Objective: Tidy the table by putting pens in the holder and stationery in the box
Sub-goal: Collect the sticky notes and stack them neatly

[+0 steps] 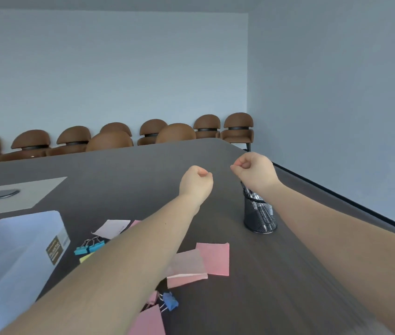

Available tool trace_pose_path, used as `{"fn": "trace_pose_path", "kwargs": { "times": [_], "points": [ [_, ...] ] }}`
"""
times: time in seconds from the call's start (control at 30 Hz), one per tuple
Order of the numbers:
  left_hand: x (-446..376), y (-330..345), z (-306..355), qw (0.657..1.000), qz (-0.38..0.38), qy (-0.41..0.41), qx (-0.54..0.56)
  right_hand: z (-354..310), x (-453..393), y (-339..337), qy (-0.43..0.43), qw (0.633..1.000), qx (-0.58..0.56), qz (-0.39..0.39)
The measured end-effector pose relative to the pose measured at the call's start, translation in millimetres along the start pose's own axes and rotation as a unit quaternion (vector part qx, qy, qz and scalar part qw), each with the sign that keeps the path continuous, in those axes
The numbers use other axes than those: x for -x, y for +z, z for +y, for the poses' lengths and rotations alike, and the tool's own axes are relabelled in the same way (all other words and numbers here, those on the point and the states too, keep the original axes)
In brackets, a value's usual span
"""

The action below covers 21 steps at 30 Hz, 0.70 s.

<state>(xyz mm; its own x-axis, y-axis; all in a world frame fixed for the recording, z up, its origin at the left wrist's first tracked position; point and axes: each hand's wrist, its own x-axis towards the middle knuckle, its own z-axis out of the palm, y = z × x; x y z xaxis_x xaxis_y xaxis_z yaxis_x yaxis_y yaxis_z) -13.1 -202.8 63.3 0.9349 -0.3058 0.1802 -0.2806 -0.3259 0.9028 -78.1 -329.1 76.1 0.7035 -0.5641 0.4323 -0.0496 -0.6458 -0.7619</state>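
Bare left hand (195, 182) and right hand (255, 171) are fisted, holding nothing.

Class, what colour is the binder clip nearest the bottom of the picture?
Blue binder clip, seen in the head view, the only one.

both bare forearms reached forward over the table (143, 160). the left hand (195, 181) was curled into a loose fist, holding nothing. the right hand (255, 171), also fisted and empty, hung slightly farther out, knuckles turned toward the left.
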Motion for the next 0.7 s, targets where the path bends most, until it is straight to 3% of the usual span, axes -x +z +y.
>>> {"fn": "trace_pose_path", "kwargs": {
  "times": [0.23,0.37,0.53,0.7],
  "points": [
    [33.4,-67.3,-23.6,0.991,-0.022,-0.019,-0.129,-41.2,43.3,20.1,-0.012,0.998,0.028,-0.063],
    [61.6,-109.0,-48.6,0.970,-0.073,-0.065,-0.221,-44.7,73.4,40.5,-0.006,0.981,0.087,-0.172],
    [88.3,-141.4,-91.4,0.939,-0.139,-0.081,-0.305,-35.9,105.8,58.6,0.029,0.895,0.251,-0.367],
    [87.8,-143.3,-108.2,0.929,-0.161,-0.071,-0.325,-39.7,113.2,54.6,0.048,0.821,0.367,-0.434]
  ]
}}
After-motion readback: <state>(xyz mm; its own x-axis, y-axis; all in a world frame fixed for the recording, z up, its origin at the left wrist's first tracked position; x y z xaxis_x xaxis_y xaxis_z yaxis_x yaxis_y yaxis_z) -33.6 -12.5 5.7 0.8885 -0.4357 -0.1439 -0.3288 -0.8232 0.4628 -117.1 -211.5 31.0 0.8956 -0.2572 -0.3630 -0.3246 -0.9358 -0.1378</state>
